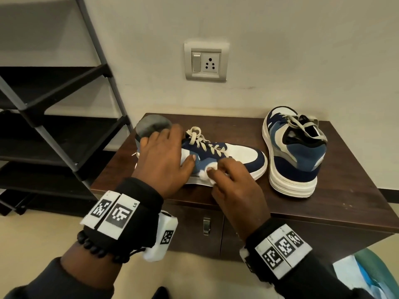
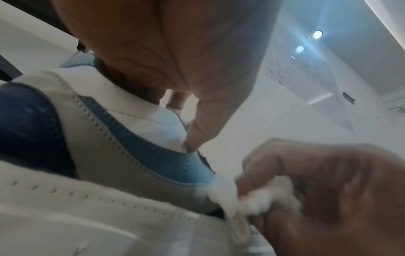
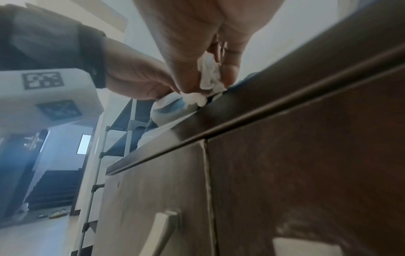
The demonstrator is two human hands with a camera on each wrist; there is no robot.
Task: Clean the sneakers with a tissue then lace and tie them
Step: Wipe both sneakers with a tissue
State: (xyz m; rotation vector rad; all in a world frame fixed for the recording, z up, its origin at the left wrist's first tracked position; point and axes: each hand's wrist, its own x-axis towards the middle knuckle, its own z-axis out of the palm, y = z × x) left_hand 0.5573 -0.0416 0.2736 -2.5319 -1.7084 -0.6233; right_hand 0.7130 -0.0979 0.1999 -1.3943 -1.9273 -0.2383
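A blue, navy and white sneaker lies across the dark wooden cabinet top, toe to the right, with cream laces. My left hand grips it over the heel and collar, thumb on its side panel. My right hand pinches a crumpled white tissue against the near side of the sneaker just above the sole. The tissue bunches between thumb and fingers. A second matching sneaker stands at the right, heel toward me, laces loosely in place.
A black and grey shoe rack stands at the left against the wall. A wall socket sits above the cabinet. Cabinet doors with a metal handle are below the top. A teal and blue object lies at the lower right.
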